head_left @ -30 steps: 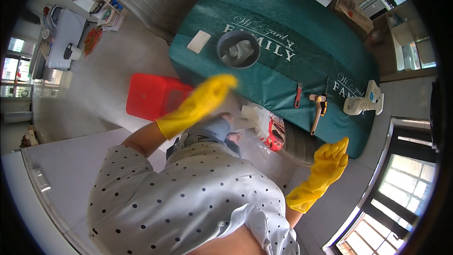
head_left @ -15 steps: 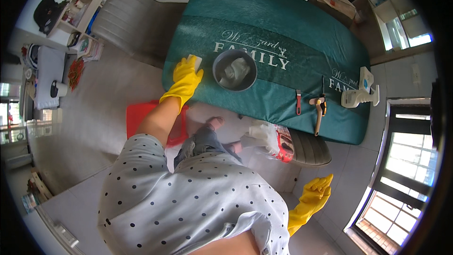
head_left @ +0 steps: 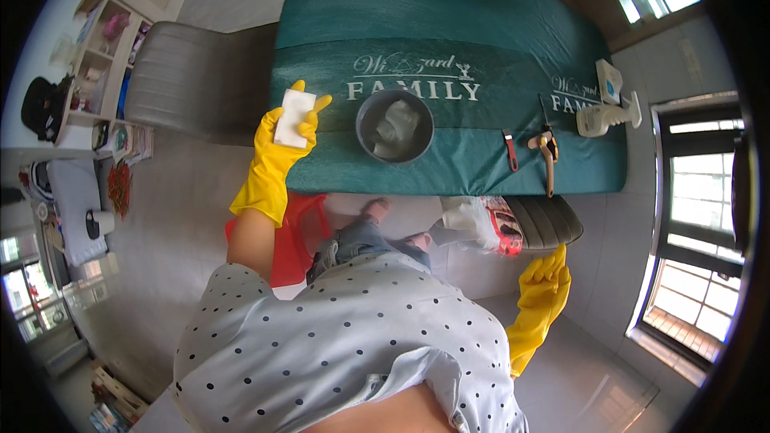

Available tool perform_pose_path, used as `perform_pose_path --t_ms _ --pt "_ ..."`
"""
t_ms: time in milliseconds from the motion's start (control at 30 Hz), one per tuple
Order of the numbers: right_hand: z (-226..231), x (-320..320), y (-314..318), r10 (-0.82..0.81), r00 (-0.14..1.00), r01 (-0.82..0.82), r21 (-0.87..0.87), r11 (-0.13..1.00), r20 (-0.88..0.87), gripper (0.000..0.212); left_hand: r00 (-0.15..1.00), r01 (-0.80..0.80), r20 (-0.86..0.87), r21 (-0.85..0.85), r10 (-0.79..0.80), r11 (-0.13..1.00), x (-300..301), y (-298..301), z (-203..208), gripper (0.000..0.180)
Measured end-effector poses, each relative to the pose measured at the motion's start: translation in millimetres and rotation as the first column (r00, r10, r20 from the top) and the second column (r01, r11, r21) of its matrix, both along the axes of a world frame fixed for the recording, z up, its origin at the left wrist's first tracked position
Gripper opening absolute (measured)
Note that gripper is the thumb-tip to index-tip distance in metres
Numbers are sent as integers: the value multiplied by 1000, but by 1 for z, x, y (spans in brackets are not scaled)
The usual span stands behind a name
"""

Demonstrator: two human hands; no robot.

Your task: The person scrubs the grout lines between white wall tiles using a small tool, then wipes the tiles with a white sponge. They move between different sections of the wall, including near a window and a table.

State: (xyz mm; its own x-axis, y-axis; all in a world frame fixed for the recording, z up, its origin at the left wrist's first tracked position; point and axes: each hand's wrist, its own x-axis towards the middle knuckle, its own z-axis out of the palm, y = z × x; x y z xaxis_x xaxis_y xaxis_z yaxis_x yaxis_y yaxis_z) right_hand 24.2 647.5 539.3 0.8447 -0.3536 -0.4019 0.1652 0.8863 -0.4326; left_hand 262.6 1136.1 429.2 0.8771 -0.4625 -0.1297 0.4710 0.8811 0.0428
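My left hand (head_left: 273,152), in a yellow rubber glove, grips a white rectangular sponge (head_left: 295,118) above the left end of the table. The sponge's broad face shows, with a thumb and fingers about its edges. To the right of it, a grey round basin (head_left: 358,138) stands on the green tablecloth (head_left: 321,8). A wet grey cloth (head_left: 395,127) lies crumpled in the basin. Off to the lower right, away from the table, my right hand (head_left: 545,285) wears a matching glove. Its fingers are stretched out, and nothing shows in them.
Toward the table's right end lie a red-handled scraper (head_left: 511,151) and a tan-handled tool (head_left: 548,162), with a white spray bottle (head_left: 597,119) past them. A red plastic stool (head_left: 301,240) stands by my legs. Grey benches (head_left: 196,84) flank the table.
My left hand has lifted the sponge off the tablecloth and turned, so the sponge's broad face now shows. My right hand appears higher in the picture. The whole view has shifted.
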Motion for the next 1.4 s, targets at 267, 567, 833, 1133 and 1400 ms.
perform_pose_path --t_ms 267,567,833,1133,1400 --pt "15 -2 -1 36 999 -36 -57 998 -3 40 984 81 97 507 -150 858 13 -56 6 60" --pt "12 -43 -12 -157 980 139 -144 980 -119 37 673 -688 200 522 -712 -504 28 -166 -33 58" --pt "0 -79 -24 -230 972 229 -16 973 -49 32 694 -680 -101 235 -713 -694 39 -186 -88 66" --pt "-18 -92 -23 -264 964 264 14 964 -6 32 689 -591 -98 498 -718 -635 51 -191 -79 66" --pt "-12 -86 -19 -336 931 333 -49 942 -140 36 706 -593 215 701 -674 -397 38 -158 -71 71"
